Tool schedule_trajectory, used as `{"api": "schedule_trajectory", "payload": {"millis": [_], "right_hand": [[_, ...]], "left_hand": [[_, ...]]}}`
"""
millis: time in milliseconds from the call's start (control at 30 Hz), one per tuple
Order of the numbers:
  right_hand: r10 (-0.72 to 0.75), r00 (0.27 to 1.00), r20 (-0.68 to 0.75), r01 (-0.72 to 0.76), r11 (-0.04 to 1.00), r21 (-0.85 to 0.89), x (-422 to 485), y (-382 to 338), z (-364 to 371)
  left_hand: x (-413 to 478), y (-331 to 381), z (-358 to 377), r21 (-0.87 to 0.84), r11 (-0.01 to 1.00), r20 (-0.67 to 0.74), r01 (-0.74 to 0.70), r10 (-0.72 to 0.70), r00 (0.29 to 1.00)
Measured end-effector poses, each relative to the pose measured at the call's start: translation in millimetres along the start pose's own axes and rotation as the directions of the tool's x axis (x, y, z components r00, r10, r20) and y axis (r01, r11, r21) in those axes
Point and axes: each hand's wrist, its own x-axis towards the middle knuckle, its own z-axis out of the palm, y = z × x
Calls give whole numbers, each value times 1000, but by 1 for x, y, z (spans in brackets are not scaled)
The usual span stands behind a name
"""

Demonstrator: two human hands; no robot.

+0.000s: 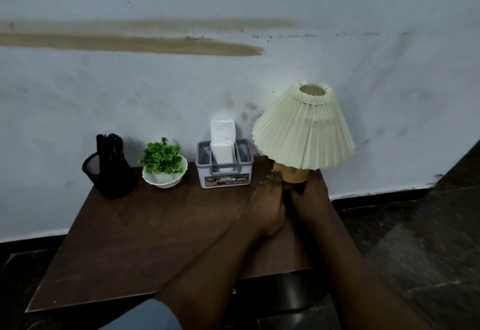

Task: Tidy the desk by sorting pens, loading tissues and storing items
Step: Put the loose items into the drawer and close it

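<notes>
Tabletop (135, 239) of dark brown board, pushed up against a pale blue-white wall (233, 83) that is scuffed and smudged, with two long brown streaks (130, 44) across it at 10 o'clock in the view. A black skirting (376, 198) runs along the wall's foot, and a dark tiled floor (428, 251) shows at 4 o'clock.

Four things stand in a row along the far edge. At the tabletop's 10 o'clock corner is a black mesh pen holder (109, 174), leaning a little, with dark pens (110, 144) upright inside. Just beside it, toward 11 o'clock, a small green plant (161, 154) sits in a white bowl (163, 180). At 12 o'clock stands a grey tissue box (224, 174) with a white tissue (222, 135) rising from its middle slot. At 2 o'clock is a lamp (304, 132) with a pleated cream shade, tilted, on a tan lamp base (291, 174).

Both arms reach in from 5 o'clock to that base. The left hand (265, 207) lies with its fingers straight and its grip apart, fingertips at the base's left side (blurred, so contact is uncertain). The right hand (309, 197) is at the base's right side, its fingers hidden under the shade; I cannot tell whether its grip is apart or together. A grey-blue sleeve (150, 316) shows at 6 o'clock.
</notes>
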Motion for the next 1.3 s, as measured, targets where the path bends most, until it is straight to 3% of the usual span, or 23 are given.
{"api": "schedule_trajectory", "payload": {"millis": [67,233,500,1033,1167,1300], "right_hand": [[56,998,6,-56,998,-34,5,1,3],[33,998,-58,-39,992,-121,6,4,9],[32,999,-34,-41,947,-318,14,11,28],[23,999,-39,-35,948,-316,15,9,26],[7,999,-41,-19,955,-295,2,4,19],[51,998,-26,-57,949,-309,-29,0,19]], "left_hand": [[11,1,-2,5,1000,-64,27,-26,998],[16,4,-1,77,996,26,35,-37,999],[15,6,-2,122,991,25,59,-63,998],[19,2,-3,97,994,61,54,-60,996],[10,6,-8,13,995,43,103,-103,994],[-13,9,-12,52,989,75,142,-145,987]]}}
